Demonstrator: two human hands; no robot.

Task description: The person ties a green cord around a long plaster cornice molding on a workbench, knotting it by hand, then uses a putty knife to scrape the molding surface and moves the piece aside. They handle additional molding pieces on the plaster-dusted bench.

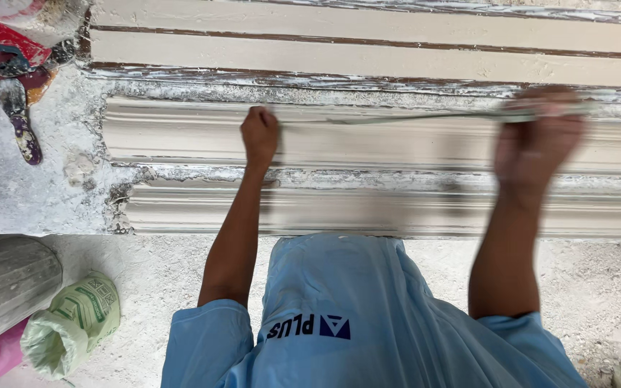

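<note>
1. Head view, far left: a putty knife [19, 122] with a crusted blade lies on the plaster-caked bench [44, 194], next to red and dark scraps. It lies well apart from both hands.
2. Near left, on the dusty floor: a grey ribbed block [5, 287] and a green-and-white sack [73, 323], with something pink below them. None of it is in the arms' way.
3. The left hand [260, 135] is a closed fist, with the fingers wrapped tight round the left end of a thin pale strip [397, 117]. It is pressed against the long moulding [368, 144].
4. The strip runs rightward along the moulding's upper edge, just below a crumbly plaster ridge. I think that ridge is the main snag, because loose crumbs could catch under the strip.
5. To do this well, I would keep the strip taut and level between both hands. The pressure should be even, so that neither end digs into the soft profile.
6. A second moulding [397, 212] lies nearer, and the forearms cross above it. A dropped elbow could mar it.
7. The right hand [540, 136] is at the strip's right end but is too blurred to judge. The fingers seem curled, though I cannot tell how firmly they grip.
</note>
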